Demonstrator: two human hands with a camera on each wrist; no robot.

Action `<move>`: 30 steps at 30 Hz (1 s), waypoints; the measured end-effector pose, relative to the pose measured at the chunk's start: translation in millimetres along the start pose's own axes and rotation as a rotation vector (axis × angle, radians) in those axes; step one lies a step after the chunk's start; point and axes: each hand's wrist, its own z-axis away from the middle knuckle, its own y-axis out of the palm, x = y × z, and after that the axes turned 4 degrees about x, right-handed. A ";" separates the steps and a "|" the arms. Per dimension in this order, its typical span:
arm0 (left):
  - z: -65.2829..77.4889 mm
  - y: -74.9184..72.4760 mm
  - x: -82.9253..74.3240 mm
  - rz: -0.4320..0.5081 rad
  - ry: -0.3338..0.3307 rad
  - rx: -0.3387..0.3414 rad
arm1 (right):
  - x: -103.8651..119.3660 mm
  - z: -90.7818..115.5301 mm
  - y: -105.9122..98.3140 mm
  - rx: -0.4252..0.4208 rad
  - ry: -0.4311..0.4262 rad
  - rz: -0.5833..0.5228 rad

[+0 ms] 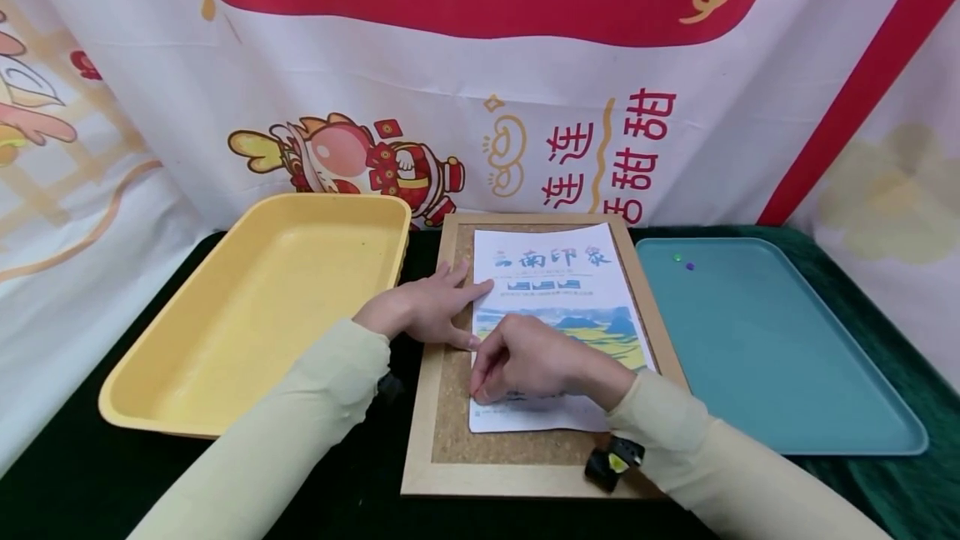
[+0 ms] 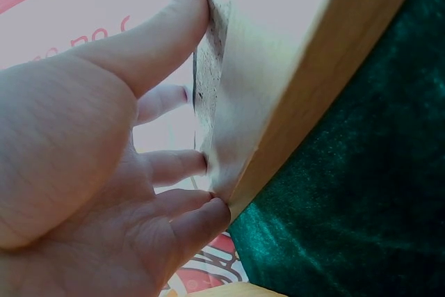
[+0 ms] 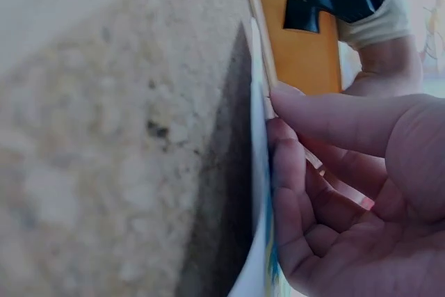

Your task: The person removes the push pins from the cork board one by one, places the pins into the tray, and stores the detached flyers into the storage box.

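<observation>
A printed paper booklet with a landscape picture lies on a wood-framed cork board. My left hand rests with fingers spread across the board's left side, its thumb and a fingertip at the booklet's left edge. In the left wrist view that hand's fingers reach over the frame. My right hand is bent over the booklet's lower left part. Its thumb and index fingertip pinch close together against the sheet. What sits between them is mostly hidden. Below, the booklet's edge lifts off the cork in the right wrist view.
To the left stands a deep yellow tray. On the right, a flat teal tray holds a tiny green piece and a tiny purple piece. Dark green cloth covers the table, and a printed curtain hangs behind.
</observation>
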 end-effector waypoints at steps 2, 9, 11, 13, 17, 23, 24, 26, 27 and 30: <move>0.2 -0.1 0.1 0.001 0.001 0.000 | -0.8 -0.1 -1.1 0.009 -0.004 -0.015; 1.1 0.5 -1.1 0.008 0.002 0.000 | -5.2 -1.2 -3.3 0.027 -0.012 -0.046; 1.3 0.5 -1.2 0.008 0.001 0.001 | -6.2 -1.6 -3.8 0.027 -0.013 -0.055; 0.9 0.5 -0.7 0.008 0.002 0.002 | -6.9 -2.1 -4.1 0.027 -0.010 -0.064; 0.7 0.8 0.7 0.006 -0.001 0.002 | -6.5 -2.2 -4.7 0.026 -0.005 -0.079; -0.7 0.4 1.7 0.003 0.006 -0.002 | -5.4 0.4 -7.8 0.004 -0.013 -0.078; -1.1 0.3 1.7 0.002 0.008 -0.003 | -5.2 1.1 -9.0 -0.005 -0.015 -0.083; -1.7 -0.2 1.5 -0.001 0.008 -0.004 | -5.0 2.6 -12.3 -0.024 -0.025 -0.093; -2.1 -0.2 1.4 -0.003 0.007 -0.003 | -4.8 3.7 -14.5 -0.035 -0.027 -0.102; -2.5 -0.6 0.7 -0.005 0.006 -0.002 | -4.8 8.3 -22.6 -0.078 -0.022 -0.126</move>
